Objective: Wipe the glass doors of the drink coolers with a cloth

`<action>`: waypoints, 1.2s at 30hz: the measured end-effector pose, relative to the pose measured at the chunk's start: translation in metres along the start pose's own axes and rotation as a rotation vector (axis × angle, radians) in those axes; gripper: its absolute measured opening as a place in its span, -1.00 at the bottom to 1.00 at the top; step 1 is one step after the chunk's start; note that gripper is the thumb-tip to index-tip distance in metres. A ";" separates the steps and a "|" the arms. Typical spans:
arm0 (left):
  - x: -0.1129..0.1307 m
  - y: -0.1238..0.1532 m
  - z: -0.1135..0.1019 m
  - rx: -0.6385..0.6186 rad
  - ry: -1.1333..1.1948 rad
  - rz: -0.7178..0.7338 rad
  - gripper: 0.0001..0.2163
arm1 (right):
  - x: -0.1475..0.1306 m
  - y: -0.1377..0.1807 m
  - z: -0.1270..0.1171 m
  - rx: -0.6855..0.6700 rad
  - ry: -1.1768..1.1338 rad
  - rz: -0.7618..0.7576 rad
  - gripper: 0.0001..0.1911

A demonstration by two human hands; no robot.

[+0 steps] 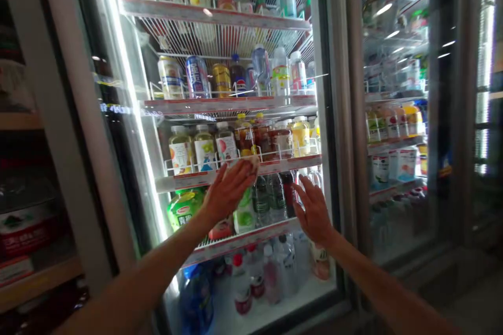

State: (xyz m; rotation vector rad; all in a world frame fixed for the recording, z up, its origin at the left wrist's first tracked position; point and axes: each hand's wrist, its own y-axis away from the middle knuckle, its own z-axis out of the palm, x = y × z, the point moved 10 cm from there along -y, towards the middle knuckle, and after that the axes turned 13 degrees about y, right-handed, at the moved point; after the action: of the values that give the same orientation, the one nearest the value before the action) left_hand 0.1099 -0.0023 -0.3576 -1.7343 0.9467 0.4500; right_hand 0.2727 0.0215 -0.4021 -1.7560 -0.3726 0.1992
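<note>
My left hand [230, 188] is raised in front of the glass door of a lit drinks fridge. Its fingers lie over a small pale crumpled cloth [253, 164], which shows past the fingertips at the height of a shelf edge. Most of the cloth is hidden under the hand. My right hand [313, 212] is held up lower and to the right, fingers apart and nothing in it, close to the right side of the glass. Whether its fingertips touch the glass I cannot tell. Light streaks reflect on the fridge door [243, 79].
Behind the glass, shelves [236, 102] hold several bottles and cans, among them juice bottles [181, 151] and a green bottle [184, 209]. A metal door frame [349, 115] stands on the right, with another fridge [396, 167] beyond. Wooden shelving [39, 282] is at left.
</note>
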 end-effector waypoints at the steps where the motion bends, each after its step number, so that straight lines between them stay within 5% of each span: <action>1: 0.003 0.007 -0.001 0.002 0.011 0.016 -0.59 | -0.003 -0.001 0.000 0.002 -0.007 0.004 -0.46; 6: 0.062 0.066 0.010 -0.206 0.213 0.479 -0.67 | -0.026 -0.003 0.000 -0.025 -0.052 -0.068 -0.49; 12: -0.014 0.056 -0.025 0.004 0.037 0.047 -0.60 | -0.050 -0.016 -0.004 -0.021 -0.063 -0.079 -0.53; 18: 0.035 0.105 -0.007 -0.240 0.171 0.428 -0.64 | -0.081 -0.035 0.004 -0.037 -0.056 -0.148 -0.55; 23: -0.041 0.102 -0.036 -0.081 -0.032 -0.052 -0.58 | -0.090 -0.034 0.014 -0.038 -0.057 -0.145 -0.55; 28: 0.003 0.139 -0.029 -0.269 0.136 0.332 -0.66 | -0.096 -0.030 0.012 -0.018 -0.080 -0.180 -0.53; 30: -0.019 0.139 -0.037 -0.197 0.079 0.192 -0.64 | -0.094 -0.031 0.011 -0.017 -0.092 -0.180 -0.52; 33: -0.074 0.138 -0.066 0.052 -0.099 -0.221 -0.56 | -0.091 -0.032 0.007 -0.002 -0.106 -0.155 -0.49; 36: -0.060 0.140 -0.065 0.068 -0.121 -0.215 -0.51 | -0.092 -0.030 0.003 0.012 -0.121 -0.149 -0.45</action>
State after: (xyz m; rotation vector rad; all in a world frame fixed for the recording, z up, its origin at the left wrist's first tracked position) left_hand -0.0455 -0.0572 -0.3786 -1.7050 0.6743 0.3732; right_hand 0.1816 -0.0032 -0.3801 -1.7008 -0.5864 0.2010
